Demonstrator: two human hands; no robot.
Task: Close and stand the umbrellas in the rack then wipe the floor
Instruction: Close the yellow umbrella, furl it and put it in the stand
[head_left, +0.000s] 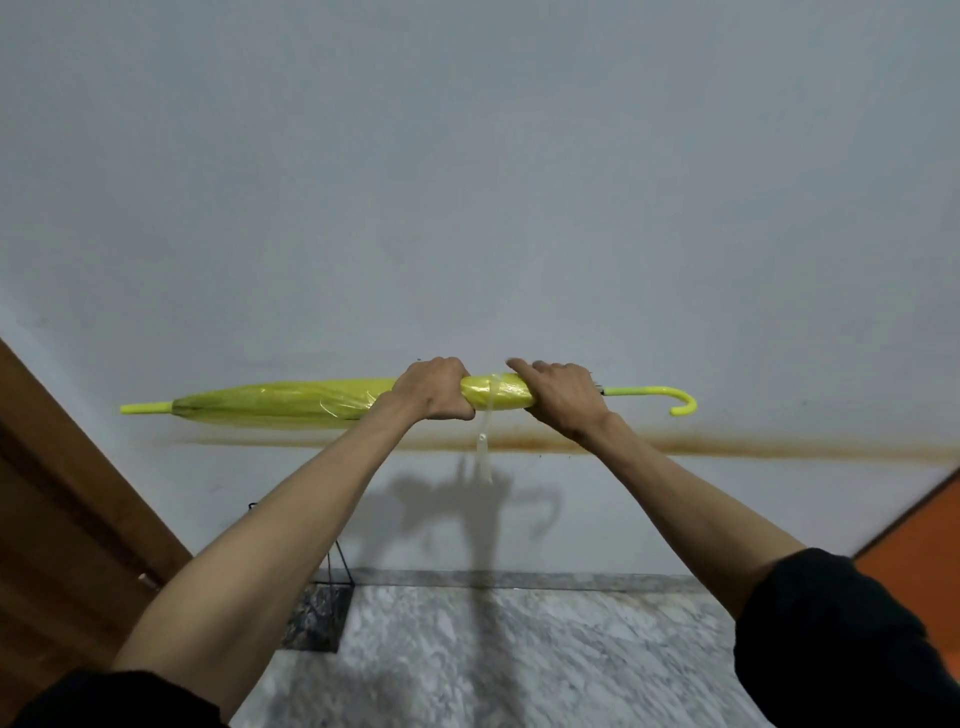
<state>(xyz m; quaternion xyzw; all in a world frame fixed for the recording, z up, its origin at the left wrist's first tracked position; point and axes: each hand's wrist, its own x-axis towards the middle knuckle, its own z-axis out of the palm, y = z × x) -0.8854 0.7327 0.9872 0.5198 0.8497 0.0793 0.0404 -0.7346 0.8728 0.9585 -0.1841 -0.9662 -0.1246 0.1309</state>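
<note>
Umbrella (291, 402): yellow-green, canopy folded and rolled tight, glossy folds. It is held level in the air in front of the wall, with both my arms stretched out. Its pointed tip (145, 408) is to my left and its hooked handle (675, 399) to my right, hook turned down. A pale translucent closing strap (483, 441) hangs loose from the canopy between my hands.

Left grip (435, 389): fingers curled fully round the canopy, clamped on it. Right grip (563, 402): wrapped over the canopy's handle end, forefinger lifted off. The two sit close together, not touching.

Wall (467, 182): plain pale grey, crossed by a brownish horizontal stain (779, 447) just below the umbrella. Shadows of hands and strap fall beneath it.

Floor (519, 654): grey-white marble with a darker skirting strip at the wall. Black wire rack (322, 608) stands on the floor against the wall, partly hidden by my left forearm. Brown wooden door (67, 519) at far left, orange surface (914, 535) at far right. Black sleeves (841, 639) are pushed up both arms.
</note>
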